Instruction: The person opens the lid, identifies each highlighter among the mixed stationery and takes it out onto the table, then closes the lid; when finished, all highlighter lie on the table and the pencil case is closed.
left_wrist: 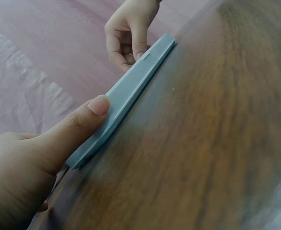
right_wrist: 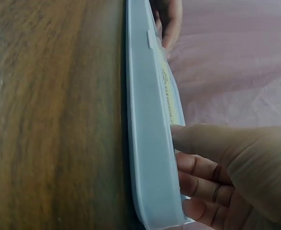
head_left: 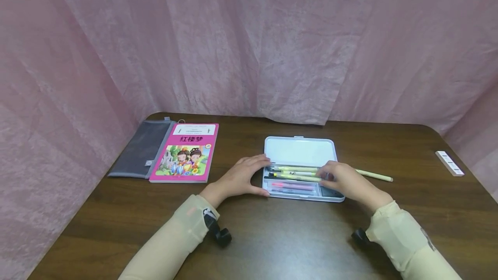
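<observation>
A pale plastic pencil case (head_left: 301, 152) lies on the table with its lid raised toward the back. My left hand (head_left: 242, 177) holds its left end, the thumb along the front wall and the fingers at the rear. Several yellow-green highlighters (head_left: 297, 177) lie lengthwise in the case; pink and blue pens (head_left: 293, 186) show in the front compartment. Over the right end, my right hand (head_left: 349, 183) reaches in with curled fingers and pinches the end of a highlighter (right_wrist: 169, 96). In the right wrist view, the case wall hides part of that pen.
A light yellow-green pen (head_left: 377, 176) lies on the table behind the right hand. To the left, a pink book (head_left: 183, 154) overlaps a grey zip pouch (head_left: 134, 150). A small white box (head_left: 449, 163) sits near the table's right edge. Pink curtains (head_left: 249, 46) hang behind.
</observation>
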Tool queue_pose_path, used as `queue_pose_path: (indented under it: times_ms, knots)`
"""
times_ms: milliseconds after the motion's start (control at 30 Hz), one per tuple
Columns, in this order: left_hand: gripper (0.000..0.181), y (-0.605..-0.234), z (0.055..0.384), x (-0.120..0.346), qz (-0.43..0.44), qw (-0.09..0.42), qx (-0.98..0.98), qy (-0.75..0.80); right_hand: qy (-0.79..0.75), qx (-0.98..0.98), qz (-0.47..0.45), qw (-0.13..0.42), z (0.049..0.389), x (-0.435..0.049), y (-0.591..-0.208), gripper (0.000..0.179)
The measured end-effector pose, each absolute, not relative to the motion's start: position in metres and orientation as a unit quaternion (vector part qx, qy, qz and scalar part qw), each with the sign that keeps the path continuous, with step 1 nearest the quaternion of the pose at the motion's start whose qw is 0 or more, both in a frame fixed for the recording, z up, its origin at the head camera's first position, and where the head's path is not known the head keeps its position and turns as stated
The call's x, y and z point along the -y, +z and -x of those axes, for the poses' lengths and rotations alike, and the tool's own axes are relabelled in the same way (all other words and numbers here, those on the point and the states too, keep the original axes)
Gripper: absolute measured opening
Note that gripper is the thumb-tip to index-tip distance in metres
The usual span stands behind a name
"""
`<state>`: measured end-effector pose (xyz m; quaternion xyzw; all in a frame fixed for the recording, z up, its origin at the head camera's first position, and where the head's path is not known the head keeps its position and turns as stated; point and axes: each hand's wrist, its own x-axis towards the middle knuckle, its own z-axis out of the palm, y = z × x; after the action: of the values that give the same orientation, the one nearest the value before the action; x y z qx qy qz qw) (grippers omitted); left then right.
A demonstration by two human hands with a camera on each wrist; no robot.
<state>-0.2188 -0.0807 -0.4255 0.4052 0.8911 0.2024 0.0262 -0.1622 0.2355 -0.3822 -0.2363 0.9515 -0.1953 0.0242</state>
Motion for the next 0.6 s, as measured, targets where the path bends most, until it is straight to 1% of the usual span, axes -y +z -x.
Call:
queue_pose_path:
  times_ms: [333,600]
  knots:
    - [0.086,-0.4246,0.2187,0.0805,-0.407,0.026,-0.89,0.202,-0.196,-0.957,0.212,0.038,0.1618,-0.2328,-0.3825,0.014]
    - [0.085,-0.4251,0.219,0.081,-0.408,0.033,-0.888,0.209,-0.211,-0.951,0.227,0.023,0.1627,-0.2336,-0.3823,0.011]
